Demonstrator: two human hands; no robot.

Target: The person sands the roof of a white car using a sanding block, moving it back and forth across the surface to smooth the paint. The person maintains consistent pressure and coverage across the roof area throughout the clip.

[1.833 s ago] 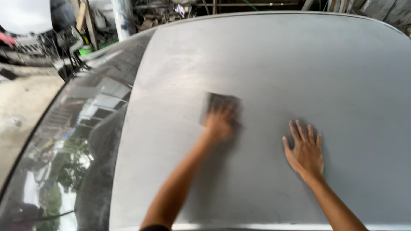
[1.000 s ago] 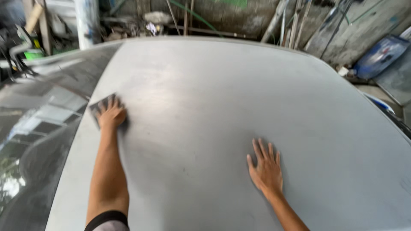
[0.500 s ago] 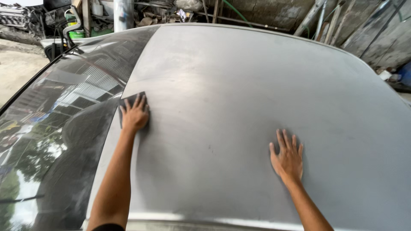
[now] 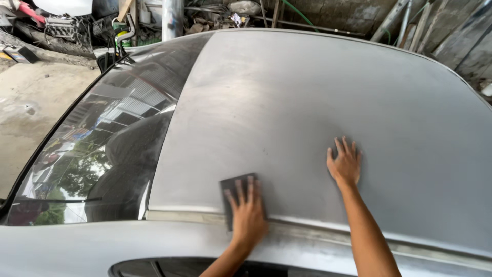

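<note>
Dark sanding pad (image 4: 233,189) lies flat under left hand (image 4: 247,213) fingers (image 4: 241,192); right hand (image 4: 344,164) splayed, holding nothing.

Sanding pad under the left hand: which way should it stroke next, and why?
Probably push it forward, up the roof. The left hand presses the dark sanding pad flat at the roof's near edge, by the windscreen, with dull bare panel ahead. The right hand lies flat, bracing.

car repair workshop, sanded grey car roof (image 4: 318,102), scrap metal (image 4: 225,13) behind, dirt floor (image 4: 36,107)
</note>
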